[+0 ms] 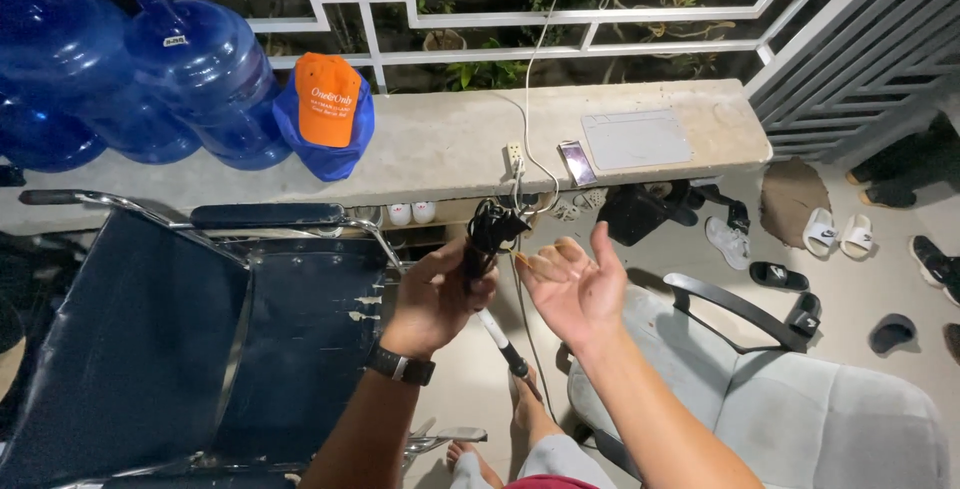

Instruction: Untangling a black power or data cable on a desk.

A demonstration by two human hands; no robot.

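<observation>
My left hand point(437, 294) is closed around a black tool with a white handle section point(497, 336), which sticks down and to the right below my fist. A bundle of black cord point(493, 226) sits on top of the tool just above my fingers. My right hand point(572, 284) is open, palm up, right beside the tool with nothing in it. I wear a black watch point(400, 365) on my left wrist.
A dark blue wheelchair point(200, 339) stands at the left and a grey office chair point(780, 399) at the right. The concrete ledge point(450, 139) carries blue water jugs point(190, 69), an orange cap point(327, 97), a phone point(577, 162), a power strip and a grey pad. Sandals lie on the floor.
</observation>
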